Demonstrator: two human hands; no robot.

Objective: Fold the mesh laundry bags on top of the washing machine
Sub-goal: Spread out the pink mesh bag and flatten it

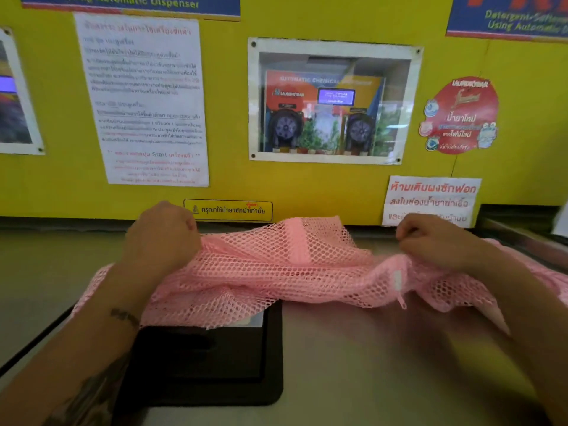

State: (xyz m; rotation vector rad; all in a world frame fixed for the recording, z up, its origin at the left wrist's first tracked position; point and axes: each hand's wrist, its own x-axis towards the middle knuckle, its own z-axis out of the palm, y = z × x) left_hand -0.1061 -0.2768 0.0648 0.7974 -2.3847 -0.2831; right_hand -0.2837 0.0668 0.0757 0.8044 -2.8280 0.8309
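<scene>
A glossy yellow wall panel [307, 186] fills the upper part of the view, flat and smooth, carrying a white printed notice sheet [141, 99] with small red and black lettering and a white-framed window [333, 101] behind whose clear pane sits a dispenser unit with two round, ribbed pump heads. Below it runs the washing machine top [353, 364], a plain matte grey surface, with a black rounded-corner rectangular lid [209, 364] set into it on the left. Across that top, close to the wall, lies a pink mesh laundry bag [276, 272], a soft, limp net of open honeycomb holes, bunched into loose ridges, with a band of denser weave running up its raised middle; its near edge drapes over the back of the black lid. The left hand [161, 238] is curled into a fist clamped on the bag's left end, lifting the mesh slightly. The right hand [436, 241] has its fingers drawn together pinching a fold at the right end, though motion blur softens the detail there. A small pink zipper pull [402, 302] hangs from the bag's near edge, below a white tab.
</scene>
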